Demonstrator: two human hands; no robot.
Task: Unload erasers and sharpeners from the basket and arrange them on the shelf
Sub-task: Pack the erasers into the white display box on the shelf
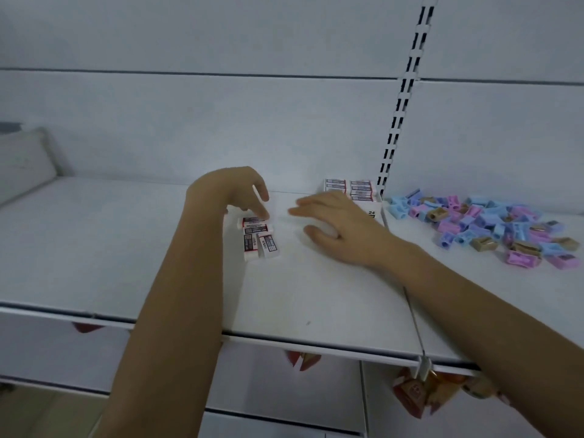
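Note:
A few loose white erasers (258, 238) with red and blue sleeves lie in a small cluster on the white shelf (126, 248). My left hand (240, 192) hovers over them, its fingertips pointing down and touching the top eraser. My right hand (335, 226) lies beside the cluster to the right, fingers spread and straight just above the shelf, holding nothing. Behind it stands an open white box of erasers (352, 191) packed in rows. A pile of blue, pink and tan sharpeners (493, 226) lies on the right shelf section. The basket is out of view.
A slotted upright post (401, 105) divides the back wall above the eraser box. A thin divider (414, 317) separates the two shelf sections at the front edge. Red and orange packets (417, 393) hang below the shelf. A grey bracket (25, 162) stands at far left.

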